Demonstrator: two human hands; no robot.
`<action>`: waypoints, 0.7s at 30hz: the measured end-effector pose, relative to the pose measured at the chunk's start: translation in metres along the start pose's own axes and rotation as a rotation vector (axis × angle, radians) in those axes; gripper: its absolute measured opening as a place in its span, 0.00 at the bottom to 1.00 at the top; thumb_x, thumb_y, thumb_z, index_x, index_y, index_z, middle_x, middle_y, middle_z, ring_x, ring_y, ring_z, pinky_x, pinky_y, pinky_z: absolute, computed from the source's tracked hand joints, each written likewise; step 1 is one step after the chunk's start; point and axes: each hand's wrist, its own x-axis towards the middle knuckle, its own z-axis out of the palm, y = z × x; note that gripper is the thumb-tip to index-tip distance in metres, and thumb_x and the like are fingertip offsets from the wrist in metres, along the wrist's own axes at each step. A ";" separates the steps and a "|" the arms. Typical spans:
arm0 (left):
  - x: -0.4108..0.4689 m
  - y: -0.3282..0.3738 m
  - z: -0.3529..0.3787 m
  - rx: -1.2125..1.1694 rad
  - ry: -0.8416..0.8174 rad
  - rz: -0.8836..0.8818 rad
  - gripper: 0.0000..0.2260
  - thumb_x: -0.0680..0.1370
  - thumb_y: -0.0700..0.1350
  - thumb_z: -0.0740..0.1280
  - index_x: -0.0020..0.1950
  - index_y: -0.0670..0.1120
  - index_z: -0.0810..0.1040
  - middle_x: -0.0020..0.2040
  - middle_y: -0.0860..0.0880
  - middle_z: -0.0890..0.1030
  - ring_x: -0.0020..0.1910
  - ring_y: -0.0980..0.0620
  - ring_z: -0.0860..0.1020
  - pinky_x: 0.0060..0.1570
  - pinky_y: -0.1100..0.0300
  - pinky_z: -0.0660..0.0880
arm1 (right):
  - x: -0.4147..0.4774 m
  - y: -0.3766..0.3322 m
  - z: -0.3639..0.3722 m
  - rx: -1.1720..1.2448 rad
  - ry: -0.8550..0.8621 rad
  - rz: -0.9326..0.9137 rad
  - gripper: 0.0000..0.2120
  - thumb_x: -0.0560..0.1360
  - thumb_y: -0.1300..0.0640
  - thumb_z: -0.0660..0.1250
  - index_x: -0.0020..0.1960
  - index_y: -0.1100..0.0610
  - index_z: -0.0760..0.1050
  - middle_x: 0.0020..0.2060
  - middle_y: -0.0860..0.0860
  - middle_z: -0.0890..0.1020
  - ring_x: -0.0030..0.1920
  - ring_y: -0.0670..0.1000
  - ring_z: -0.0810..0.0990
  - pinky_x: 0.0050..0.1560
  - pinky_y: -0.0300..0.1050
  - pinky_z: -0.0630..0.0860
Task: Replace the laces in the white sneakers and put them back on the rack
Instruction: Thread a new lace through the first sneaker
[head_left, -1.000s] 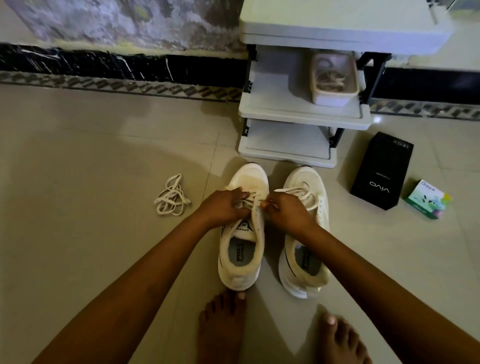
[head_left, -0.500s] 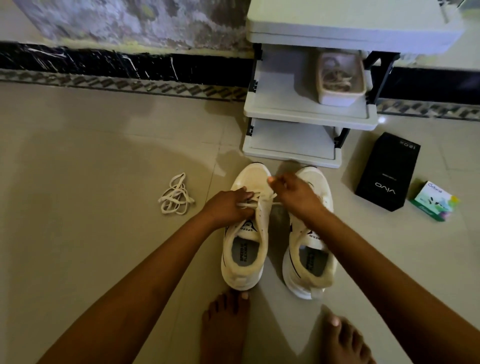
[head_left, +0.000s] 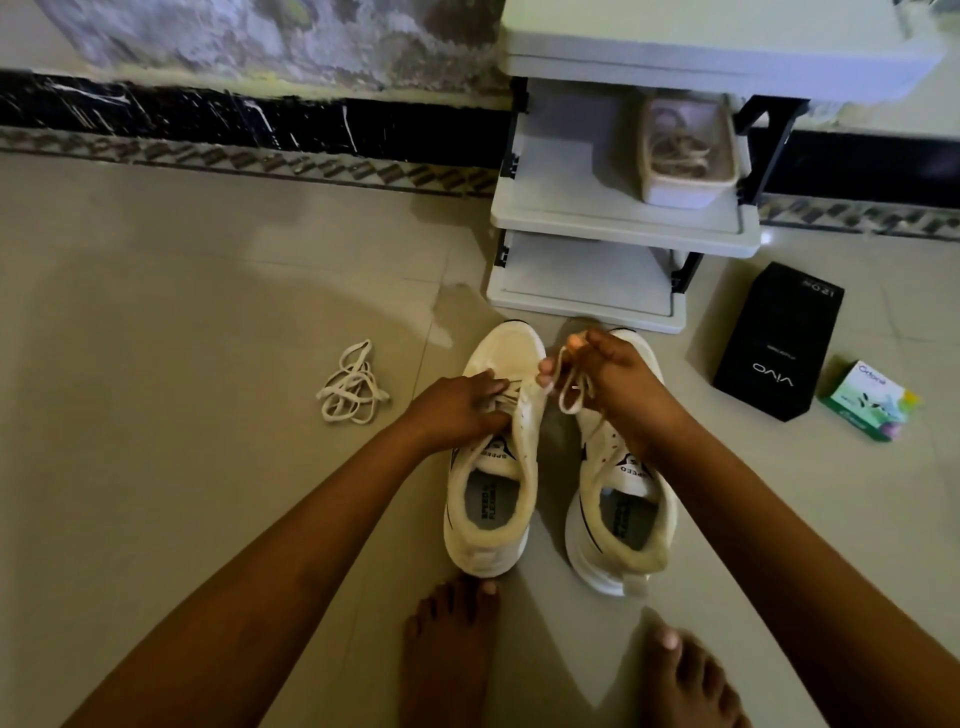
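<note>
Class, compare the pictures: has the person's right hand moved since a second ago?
Yes. The right hand has moved up the picture, nearer the rack, with the lace held in its grip.

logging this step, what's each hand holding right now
Left hand: closed, gripping the lace on the sneaker.
Right hand: closed on a loop of the lace.

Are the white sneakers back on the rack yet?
No, the left sneaker and right sneaker both stand on the floor in front of the rack.
</note>
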 end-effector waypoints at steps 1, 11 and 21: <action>0.000 0.000 0.001 0.002 -0.004 0.002 0.27 0.78 0.55 0.63 0.75 0.54 0.61 0.77 0.51 0.58 0.72 0.48 0.63 0.66 0.57 0.62 | 0.000 0.004 0.000 -0.089 0.066 -0.002 0.10 0.82 0.57 0.54 0.44 0.56 0.70 0.38 0.52 0.80 0.39 0.48 0.79 0.41 0.41 0.75; -0.015 -0.005 -0.023 -0.516 0.043 -0.051 0.19 0.75 0.47 0.70 0.65 0.49 0.75 0.63 0.50 0.76 0.60 0.54 0.73 0.56 0.62 0.68 | 0.016 0.032 0.008 -1.240 0.058 -0.154 0.13 0.77 0.55 0.64 0.60 0.56 0.75 0.57 0.55 0.75 0.57 0.55 0.73 0.52 0.44 0.70; -0.020 0.000 -0.032 -0.491 0.187 -0.027 0.13 0.74 0.46 0.71 0.58 0.48 0.79 0.54 0.51 0.79 0.54 0.55 0.75 0.53 0.59 0.71 | 0.036 0.010 -0.001 -0.576 -0.087 0.115 0.05 0.79 0.58 0.60 0.49 0.59 0.74 0.39 0.50 0.78 0.40 0.48 0.77 0.42 0.40 0.72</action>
